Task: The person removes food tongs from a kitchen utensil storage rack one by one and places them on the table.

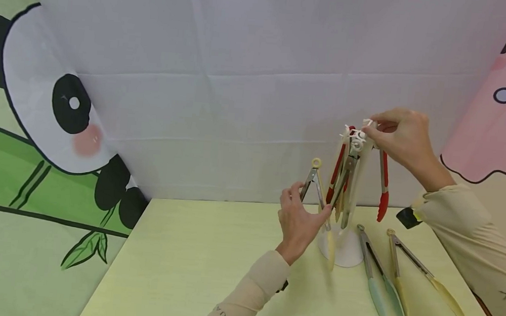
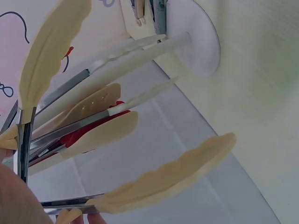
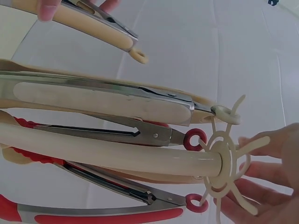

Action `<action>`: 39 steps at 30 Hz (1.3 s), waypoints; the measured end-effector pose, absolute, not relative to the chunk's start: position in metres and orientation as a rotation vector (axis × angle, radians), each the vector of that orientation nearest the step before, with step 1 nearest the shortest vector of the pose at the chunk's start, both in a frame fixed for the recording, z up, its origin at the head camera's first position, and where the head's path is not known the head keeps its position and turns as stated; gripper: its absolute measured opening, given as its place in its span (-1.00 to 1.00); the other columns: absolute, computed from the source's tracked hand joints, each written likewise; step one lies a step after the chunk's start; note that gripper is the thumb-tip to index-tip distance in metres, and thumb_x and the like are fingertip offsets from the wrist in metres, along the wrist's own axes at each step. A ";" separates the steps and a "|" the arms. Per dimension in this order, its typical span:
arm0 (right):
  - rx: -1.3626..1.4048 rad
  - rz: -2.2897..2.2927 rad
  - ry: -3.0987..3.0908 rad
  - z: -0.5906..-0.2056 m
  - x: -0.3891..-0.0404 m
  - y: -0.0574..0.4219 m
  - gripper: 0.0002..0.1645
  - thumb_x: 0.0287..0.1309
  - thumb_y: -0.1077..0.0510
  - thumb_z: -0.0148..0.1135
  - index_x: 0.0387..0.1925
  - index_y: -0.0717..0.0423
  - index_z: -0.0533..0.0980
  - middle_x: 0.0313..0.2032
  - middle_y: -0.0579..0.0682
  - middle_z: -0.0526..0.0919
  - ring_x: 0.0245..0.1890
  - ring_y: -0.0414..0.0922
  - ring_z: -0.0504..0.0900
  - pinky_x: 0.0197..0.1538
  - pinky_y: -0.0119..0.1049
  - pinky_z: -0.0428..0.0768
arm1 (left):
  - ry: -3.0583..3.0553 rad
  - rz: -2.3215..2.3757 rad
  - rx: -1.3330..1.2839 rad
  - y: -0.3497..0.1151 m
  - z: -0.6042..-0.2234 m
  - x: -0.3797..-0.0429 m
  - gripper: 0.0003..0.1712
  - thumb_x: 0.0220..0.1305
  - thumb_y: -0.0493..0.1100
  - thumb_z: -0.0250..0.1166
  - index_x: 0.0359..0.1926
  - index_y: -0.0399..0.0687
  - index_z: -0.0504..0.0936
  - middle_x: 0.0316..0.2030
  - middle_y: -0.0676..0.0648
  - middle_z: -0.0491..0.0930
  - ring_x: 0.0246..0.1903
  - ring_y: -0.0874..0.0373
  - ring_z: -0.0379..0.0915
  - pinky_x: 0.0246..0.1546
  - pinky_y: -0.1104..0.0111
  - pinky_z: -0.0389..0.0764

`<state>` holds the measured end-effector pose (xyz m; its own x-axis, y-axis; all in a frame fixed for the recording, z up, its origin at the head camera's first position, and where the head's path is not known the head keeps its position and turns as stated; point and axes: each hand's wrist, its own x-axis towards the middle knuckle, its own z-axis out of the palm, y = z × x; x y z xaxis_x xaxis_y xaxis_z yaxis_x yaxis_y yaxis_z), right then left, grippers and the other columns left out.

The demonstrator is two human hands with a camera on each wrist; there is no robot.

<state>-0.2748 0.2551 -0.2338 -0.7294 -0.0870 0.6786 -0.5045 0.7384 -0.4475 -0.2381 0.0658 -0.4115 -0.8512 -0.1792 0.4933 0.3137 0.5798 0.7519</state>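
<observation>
My left hand [image 1: 299, 223] grips a pair of pale yellow-tipped tongs [image 1: 331, 251] around its metal arms, just left of a white hanging rack. In the left wrist view, the two scalloped tips [image 2: 168, 179] of these tongs spread wide apart. My right hand [image 1: 402, 137] pinches the hook ring [image 3: 224, 163] at the rack's top with thumb and fingers. From the hooks hang red-handled tongs [image 3: 107, 218], white-handled tongs [image 3: 103, 100] and some beige utensils [image 2: 100, 105]. The rack's round white base [image 1: 350, 252] stands on the table.
Right of the base, grey-green tongs [image 1: 376, 282] and another yellow pair [image 1: 445, 297] lie spread on the pale yellow table [image 1: 182, 261]. A white cloth backdrop [image 1: 239, 102] rises behind. A panda print [image 1: 38, 111] is at left, a pink print [image 1: 491, 132] at right.
</observation>
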 end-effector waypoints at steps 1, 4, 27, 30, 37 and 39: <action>0.448 0.837 -2.291 -0.234 -0.275 0.255 -0.69 0.02 0.14 0.37 -0.25 0.32 0.67 -0.31 0.26 0.67 -0.55 -0.70 0.35 -0.40 -0.71 0.33 | -2.296 -1.227 -0.092 0.065 -0.413 -0.239 -0.23 -0.11 0.14 0.46 0.14 0.10 0.36 -0.03 -0.08 0.37 -0.21 0.06 0.35 -0.24 0.09 0.40; 0.457 0.839 -2.303 -0.233 -0.275 0.255 -0.70 0.04 0.16 0.36 -0.24 0.32 0.67 -0.31 0.24 0.67 -0.54 -0.68 0.37 -0.40 -0.73 0.34 | -2.335 -1.238 -0.060 0.063 -0.419 -0.242 -0.23 -0.10 0.15 0.46 0.13 0.11 0.36 -0.05 -0.06 0.35 -0.17 0.07 0.33 -0.24 0.10 0.39; 0.491 0.873 -2.336 -0.231 -0.275 0.259 -0.70 0.05 0.18 0.35 -0.20 0.31 0.66 -0.34 0.23 0.67 -0.52 -0.65 0.43 -0.37 -0.75 0.37 | -2.510 -1.134 0.064 0.062 -0.458 -0.252 -0.25 -0.08 0.26 0.40 0.08 0.05 0.38 -0.13 -0.04 0.38 -0.12 0.08 0.32 -0.32 0.13 0.36; 0.497 0.886 -2.326 -0.231 -0.275 0.258 -0.71 0.04 0.19 0.36 -0.21 0.31 0.66 -0.35 0.23 0.67 -0.53 -0.64 0.45 -0.37 -0.75 0.38 | -2.527 -1.123 0.082 0.061 -0.462 -0.252 -0.23 -0.11 0.25 0.42 0.08 0.04 0.39 -0.14 -0.04 0.39 -0.12 0.08 0.32 -0.33 0.14 0.36; 0.503 0.900 -2.331 -0.232 -0.275 0.259 -0.72 0.04 0.20 0.36 -0.21 0.31 0.66 -0.35 0.22 0.66 -0.52 -0.60 0.47 -0.36 -0.73 0.39 | -2.579 -1.129 0.116 0.058 -0.470 -0.255 -0.23 -0.12 0.21 0.44 0.08 0.01 0.40 -0.13 -0.05 0.39 -0.11 0.07 0.32 -0.30 0.10 0.36; 0.508 0.905 -2.332 -0.232 -0.275 0.259 -0.71 0.05 0.20 0.35 -0.20 0.31 0.66 -0.35 0.22 0.66 -0.52 -0.58 0.47 -0.36 -0.73 0.39 | -2.592 -1.132 0.119 0.058 -0.473 -0.256 -0.24 -0.13 0.20 0.44 0.07 0.01 0.40 -0.13 -0.05 0.39 -0.11 0.06 0.32 -0.30 0.09 0.35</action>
<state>-0.2755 0.2594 -0.2322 -0.7589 -0.1360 0.6368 -0.5299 0.6974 -0.4826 -0.2560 0.0579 -0.4728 -0.9488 -0.1972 0.2468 0.0471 0.6843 0.7277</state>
